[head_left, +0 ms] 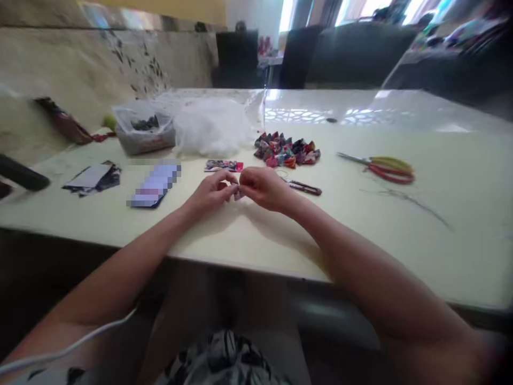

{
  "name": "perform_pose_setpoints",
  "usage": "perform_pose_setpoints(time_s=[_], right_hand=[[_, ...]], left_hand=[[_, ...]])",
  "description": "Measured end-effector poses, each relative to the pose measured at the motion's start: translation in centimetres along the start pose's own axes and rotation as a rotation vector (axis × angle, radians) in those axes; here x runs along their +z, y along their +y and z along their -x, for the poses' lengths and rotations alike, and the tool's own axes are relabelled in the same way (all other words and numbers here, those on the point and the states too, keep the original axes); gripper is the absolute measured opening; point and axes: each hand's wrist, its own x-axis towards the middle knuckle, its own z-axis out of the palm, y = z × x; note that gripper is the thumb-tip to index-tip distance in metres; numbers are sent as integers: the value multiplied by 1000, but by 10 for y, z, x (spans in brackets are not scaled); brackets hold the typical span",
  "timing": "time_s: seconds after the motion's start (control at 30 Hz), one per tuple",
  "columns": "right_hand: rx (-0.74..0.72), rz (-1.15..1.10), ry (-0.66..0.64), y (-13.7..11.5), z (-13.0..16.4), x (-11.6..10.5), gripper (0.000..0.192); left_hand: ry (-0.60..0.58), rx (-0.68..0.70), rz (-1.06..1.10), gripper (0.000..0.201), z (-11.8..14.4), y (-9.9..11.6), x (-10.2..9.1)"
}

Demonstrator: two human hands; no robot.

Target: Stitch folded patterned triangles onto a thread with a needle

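Both hands meet above the middle of the table. My left hand (214,191) pinches a small pale piece, which looks like fabric (239,194), between thumb and fingers. My right hand (264,187) is closed on the same piece from the other side; most of it is hidden by the fingers. Just beyond lies a flat patterned strip of fabric (222,166). Beside the right wrist is a pair of dark-handled thread snips (305,187). A heap of small, pointed, colourful fabric pieces (286,151) sits behind the right hand.
Scissors (390,168) with yellow and red handles lie right, near loose threads (417,200). At left are a phone (156,184) and fabric scraps under a pale card (91,176). Behind stand a plastic bag (144,141) with dark contents and a mound of white stuffing (216,128).
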Motion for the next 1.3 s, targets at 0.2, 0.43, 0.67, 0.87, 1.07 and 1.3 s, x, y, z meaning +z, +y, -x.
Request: perform_pose_setpoints(time_s=[0.2,0.43,0.67,0.87,1.07,1.3], right_hand=[[-13,-30,85,4,0,2,20],[-12,-56,88,1,0,1,21],[-17,-57,104,3,0,2,21],[-20,-74,105,4,0,2,21],[-25,-101,100,5,0,2,20],[-15,-113,105,5,0,2,18]], left_hand=[[-110,-79,168,50,1,2,1],[-69,-61,213,48,2,1,1],[-49,-36,214,46,0,-2,2],[-34,-29,211,46,-2,-5,2],[-18,-13,192,45,-2,-5,1],[-8,19,168,43,-2,-5,2]])
